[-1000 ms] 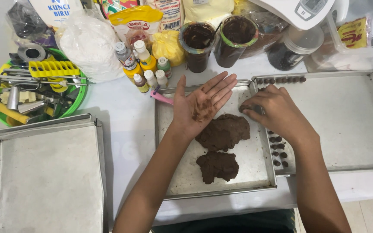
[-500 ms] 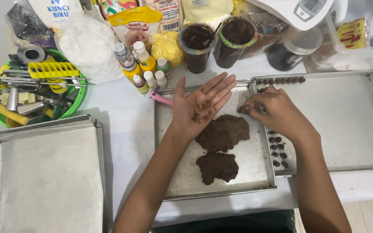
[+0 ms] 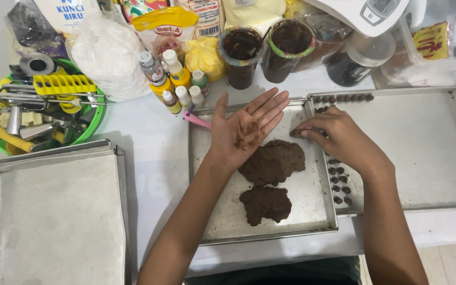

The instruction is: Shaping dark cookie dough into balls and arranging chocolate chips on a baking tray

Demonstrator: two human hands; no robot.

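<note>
Only a small part of the work looks done. On the right baking tray (image 3: 423, 153) a short row of small dark dough balls (image 3: 344, 98) runs along the far rim, and a second line of balls (image 3: 340, 184) goes down its left edge; the rest of that tray is bare metal. Two large lumps of brown dough (image 3: 273, 161) are still unshaped on the middle tray (image 3: 207, 211), so in my judgement most of the dough is left to roll.

The left hand (image 3: 244, 129) lies flat and spread, palm up, over the far part of the middle tray — it grips nothing, only dough smears stick to the palm. The right hand (image 3: 333, 137) is curled, fingertips down at the rim where the two trays meet; it seems to pinch a small piece there, but I cannot tell this for sure.

For room: the right tray is open toward the right and the near side. The far edge is crowded — small colouring bottles (image 3: 178, 87), two cups with chocolate (image 3: 262, 53) and a pink tool (image 3: 196, 119) stand just beside the middle tray. On the left a stack of trays (image 3: 54, 221) is well apart.
</note>
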